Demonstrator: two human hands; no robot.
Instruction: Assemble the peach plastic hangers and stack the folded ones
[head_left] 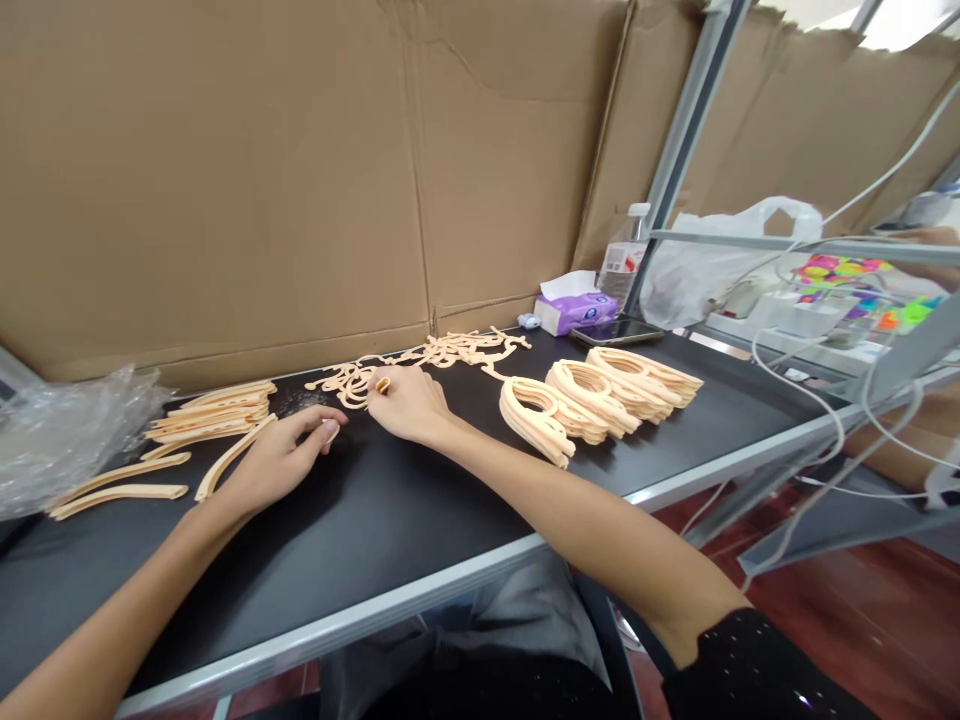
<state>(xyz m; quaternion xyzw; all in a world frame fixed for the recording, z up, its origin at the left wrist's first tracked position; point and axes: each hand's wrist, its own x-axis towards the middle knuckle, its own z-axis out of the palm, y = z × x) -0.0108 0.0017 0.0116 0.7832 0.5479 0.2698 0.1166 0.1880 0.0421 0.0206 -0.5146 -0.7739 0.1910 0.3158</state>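
Bare forearms (600, 530) were stretched over a black table (420, 520). A small peach-coloured plastic piece (382, 385) was pinched in the right hand (405, 405). The left hand (281, 460) was curled nearly shut, its hold unclear. Thin, tangled peach plastic strips (420, 355) lay just ahead of the right hand.

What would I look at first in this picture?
Your eye would probably land on the rows of stacked peach-coloured plastic horseshoe shapes, on the right of the black tabletop. Nearby, the person's right hand pinches a small peach-coloured piece beside a tangled heap of thin peach-coloured plastic strips. A huge brown cardboard sheet fills the wall behind.
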